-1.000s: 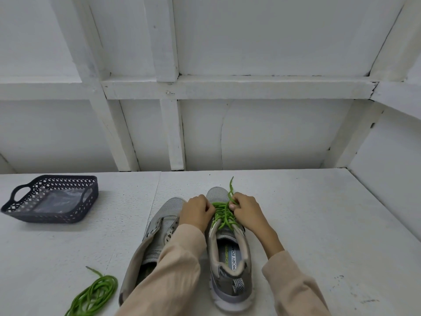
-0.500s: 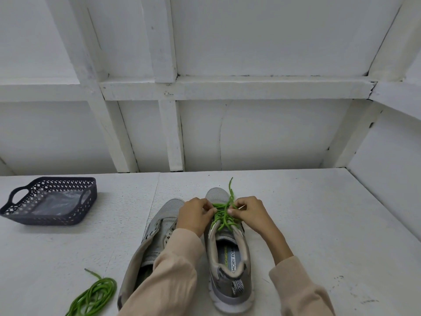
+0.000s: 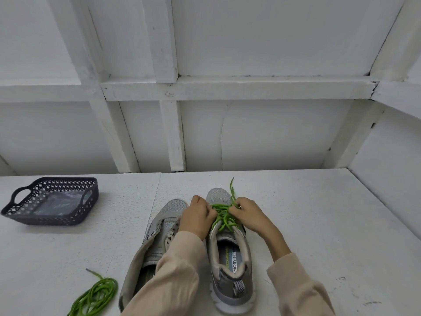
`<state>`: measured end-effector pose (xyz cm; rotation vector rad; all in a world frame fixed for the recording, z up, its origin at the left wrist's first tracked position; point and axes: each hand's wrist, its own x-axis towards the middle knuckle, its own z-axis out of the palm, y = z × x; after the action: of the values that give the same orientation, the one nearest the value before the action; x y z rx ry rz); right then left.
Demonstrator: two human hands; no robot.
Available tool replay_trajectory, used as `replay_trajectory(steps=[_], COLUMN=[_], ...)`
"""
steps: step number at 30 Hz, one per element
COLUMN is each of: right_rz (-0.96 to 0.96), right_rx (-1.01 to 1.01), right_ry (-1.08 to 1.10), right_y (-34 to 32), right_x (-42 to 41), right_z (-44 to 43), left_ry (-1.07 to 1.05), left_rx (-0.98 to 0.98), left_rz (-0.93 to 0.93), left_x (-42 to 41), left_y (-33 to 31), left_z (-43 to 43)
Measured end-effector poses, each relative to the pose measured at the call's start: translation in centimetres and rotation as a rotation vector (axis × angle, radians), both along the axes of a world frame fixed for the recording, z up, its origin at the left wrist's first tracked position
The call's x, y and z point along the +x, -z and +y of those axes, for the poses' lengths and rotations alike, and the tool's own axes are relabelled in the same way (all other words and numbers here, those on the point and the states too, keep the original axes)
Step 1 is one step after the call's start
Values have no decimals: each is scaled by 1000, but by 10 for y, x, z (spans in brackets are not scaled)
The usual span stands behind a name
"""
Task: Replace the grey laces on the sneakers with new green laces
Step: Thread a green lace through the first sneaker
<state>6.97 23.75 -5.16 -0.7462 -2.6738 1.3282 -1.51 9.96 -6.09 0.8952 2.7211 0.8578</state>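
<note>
Two grey sneakers stand side by side on the white table, toes pointing away from me. The right sneaker (image 3: 230, 265) carries a green lace (image 3: 224, 218) threaded across its eyelets, with one loose end sticking up past the toe. My left hand (image 3: 197, 216) grips the lace at the left side of the eyelets. My right hand (image 3: 247, 215) pinches it at the right side. The left sneaker (image 3: 159, 236) shows bare eyelets and is partly hidden by my left sleeve. A second green lace (image 3: 95, 297) lies coiled at the near left.
A dark perforated basket (image 3: 52, 201) with handles sits at the far left of the table, with a clear plastic bag inside. White panelled walls close off the back and the right side.
My hands stay at the right sneaker's eyelets and have shifted slightly on the green lace. The view has dropped a little. Nothing else has moved.
</note>
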Motion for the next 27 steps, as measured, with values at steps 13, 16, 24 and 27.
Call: replay_trajectory(steps=[13,16,24,27], right_rz=[150,166,284,187], right_rx=[-285,-340,-433,-340], right_ry=[116,191,224,104], right_y=[13,18,13,13], right_x=[12,10,17,19], right_z=[10,9,8,11], left_ry=[-39,-65,-25,10], left_rx=[89,81,265,195], left_rz=[-71,-52,-119,-139], left_x=[-1,2,4,6], left_y=[6,7,3,-1], left_z=[-6,-4,-12,-13])
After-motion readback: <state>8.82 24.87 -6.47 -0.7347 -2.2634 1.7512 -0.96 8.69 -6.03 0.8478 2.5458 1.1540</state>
